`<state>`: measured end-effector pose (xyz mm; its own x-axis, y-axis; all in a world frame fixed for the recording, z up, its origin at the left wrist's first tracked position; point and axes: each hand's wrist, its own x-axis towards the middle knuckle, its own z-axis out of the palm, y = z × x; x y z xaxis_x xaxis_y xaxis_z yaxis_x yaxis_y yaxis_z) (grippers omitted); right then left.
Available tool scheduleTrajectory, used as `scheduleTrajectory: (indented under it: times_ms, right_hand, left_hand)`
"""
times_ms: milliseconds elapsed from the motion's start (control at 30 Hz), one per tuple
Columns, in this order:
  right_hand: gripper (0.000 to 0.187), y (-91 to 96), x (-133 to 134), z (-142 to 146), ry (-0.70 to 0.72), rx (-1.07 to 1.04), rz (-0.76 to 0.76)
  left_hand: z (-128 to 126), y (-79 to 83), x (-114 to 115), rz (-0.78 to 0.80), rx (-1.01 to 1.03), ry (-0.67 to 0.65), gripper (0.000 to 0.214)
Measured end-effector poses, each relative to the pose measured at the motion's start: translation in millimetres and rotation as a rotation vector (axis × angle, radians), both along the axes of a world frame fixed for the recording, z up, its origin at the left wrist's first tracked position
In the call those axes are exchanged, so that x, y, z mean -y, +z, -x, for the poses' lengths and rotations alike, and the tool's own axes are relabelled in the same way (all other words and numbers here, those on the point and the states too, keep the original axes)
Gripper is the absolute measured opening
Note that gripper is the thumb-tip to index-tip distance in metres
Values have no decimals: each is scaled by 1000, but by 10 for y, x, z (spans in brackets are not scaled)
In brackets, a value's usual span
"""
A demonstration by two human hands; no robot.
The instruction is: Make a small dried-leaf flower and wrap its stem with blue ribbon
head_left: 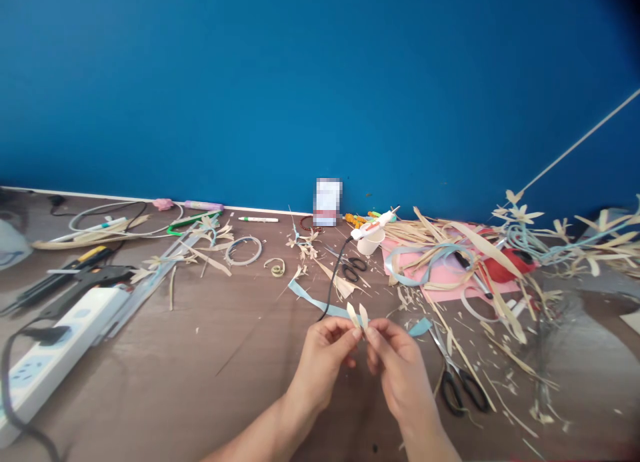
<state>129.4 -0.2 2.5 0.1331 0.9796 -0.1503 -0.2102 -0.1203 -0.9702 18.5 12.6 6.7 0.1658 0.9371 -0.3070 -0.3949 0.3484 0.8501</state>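
Close together over the front middle of the table, both hands pinch small pale petal-shaped pieces. My left hand (325, 355) is closed on a cream petal piece (353, 315), its tip pointing up. My right hand (397, 359) is closed on a second cream petal piece (364, 316) right beside the first. The lower ends are hidden by the fingertips, so I cannot tell whether the two are joined. Behind the hands lies a light blue ribbon strip (313, 301). Black-handled scissors (457, 375) rest on the table just right of my right hand.
A white power strip (60, 349) with a plug and a black glue gun (90, 282) lie at left. At the back, a white glue gun (374, 226) rests on a small cup (370, 244). Dry straw strips (430, 235) and pink paper (400, 255) cover the right. A blue wall (280, 102) stands behind.
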Motion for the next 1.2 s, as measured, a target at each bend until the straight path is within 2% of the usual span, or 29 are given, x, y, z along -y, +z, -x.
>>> scheduleTrajectory:
  times_ms: [67,133,233,367,500,833,1200]
  right_hand:
    - [22,-5,-9,-3,14,-67,20]
    - [22,-2,-3,-12,-3,-46,12]
    - [18,17,30,-29,-81,194,-54]
    - [11,54,62,-38,-159,586,-221]
    - [6,65,44,-40,-165,782,-372]
    - [9,79,45,-18,-121,904,-558]
    - [13,68,80,-17,-25,945,-546]
  left_hand:
    - [2,0,-1,-8,-2,2,24]
    - [4,-4,1,-10,-1,-1,23]
    - [5,-15,9,-4,4,4,21]
    - [2,-14,21,-21,14,14,20]
    - [2,9,35,-29,8,23,19]
    - [37,-15,17,-12,111,93,16]
    - [53,-9,-5,-23,76,112,16]
